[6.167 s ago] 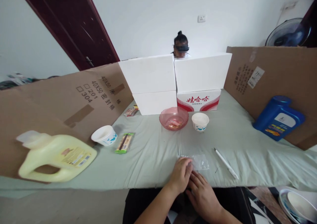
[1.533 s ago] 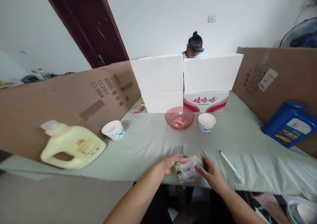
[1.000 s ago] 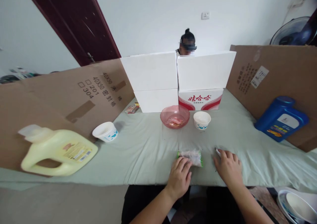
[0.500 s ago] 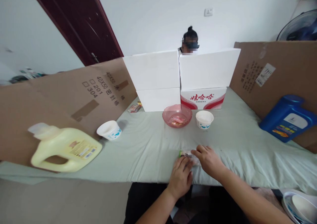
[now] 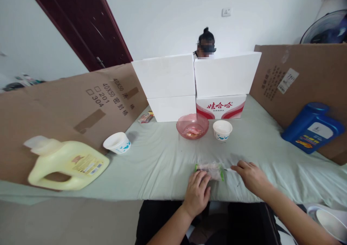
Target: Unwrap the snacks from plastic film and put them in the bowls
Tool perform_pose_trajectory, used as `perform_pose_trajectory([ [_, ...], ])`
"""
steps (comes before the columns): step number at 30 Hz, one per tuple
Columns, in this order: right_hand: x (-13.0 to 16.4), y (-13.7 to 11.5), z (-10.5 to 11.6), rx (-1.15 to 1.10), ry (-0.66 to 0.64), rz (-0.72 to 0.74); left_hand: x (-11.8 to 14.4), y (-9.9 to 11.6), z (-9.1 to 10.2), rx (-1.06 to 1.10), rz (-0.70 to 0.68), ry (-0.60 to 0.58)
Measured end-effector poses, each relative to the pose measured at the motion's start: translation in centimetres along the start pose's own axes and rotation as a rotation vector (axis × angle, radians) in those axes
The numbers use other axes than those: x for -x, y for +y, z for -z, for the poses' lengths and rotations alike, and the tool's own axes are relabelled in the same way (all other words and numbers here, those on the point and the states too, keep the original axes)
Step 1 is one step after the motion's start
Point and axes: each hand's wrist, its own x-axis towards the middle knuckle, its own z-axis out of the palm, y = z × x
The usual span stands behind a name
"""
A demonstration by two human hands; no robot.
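Small clear plastic bag with green edges (image 5: pixel 210 170), snack inside, lies flat on the pale green cloth-covered table (image 5: pixel 162 165) near its front edge, dead ahead of you. Your left hand (image 5: pixel 197 193) sits at the bag's 7 o'clock, fingers laid flat, tips touching its near edge; no pinch. Your right hand (image 5: pixel 251 176) lies at the bag's 3 o'clock, just beside it, fingers loosely extended; a thin white pen (image 5: pixel 229 169) pokes out at the fingertips, whether gripped I cannot tell. At 12 o'clock: pink translucent bowl (image 5: pixel 192 126), white paper cup (image 5: pixel 222 129) beside it. At 9 o'clock, well apart: yellow plastic jug (image 5: pixel 66 164) on its side.
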Motion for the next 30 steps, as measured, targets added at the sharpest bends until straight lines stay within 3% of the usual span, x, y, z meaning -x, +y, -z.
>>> perform_pose_trajectory([
  [4, 1.3, 2.5, -1.7, -0.02, -0.001, -0.107, -0.9, -0.2, -0.2, 0.017, 0.06, 0.102],
  [7, 1.3, 2.5, -2.4, -0.028, 0.055, -0.143, -2.1, -0.4, -0.2, 0.049, 0.129, 0.11],
  [11, 0.3, -0.8, -2.0, -0.143, 0.204, -0.096, -3.0, -0.8, -0.2, 0.262, 0.284, 0.226],
  [14, -0.8, -4.6, -1.7, -0.274, 0.276, -0.047, -2.6, -1.6, -0.1, 0.467, 0.529, 0.359],
  [17, -2.0, -7.8, -2.1, -0.298, 0.304, -0.099, -1.7, -2.8, 0.2, 0.654, 0.754, 0.46],
  [20, -3.2, -9.5, -2.7, -0.284, 0.275, -0.165, -0.8, -4.3, 0.8, 0.769, 0.846, 0.554],
  [26, -3.6, -9.0, -2.9, -0.525, 0.323, -0.183, 0.1, -6.0, 2.3, 0.796, 0.919, 0.577],
  [30, -2.0, -7.3, -3.5, -0.604, 0.422, -0.384, 0.9, -6.6, 2.5, 0.753, 0.931, 0.551],
])
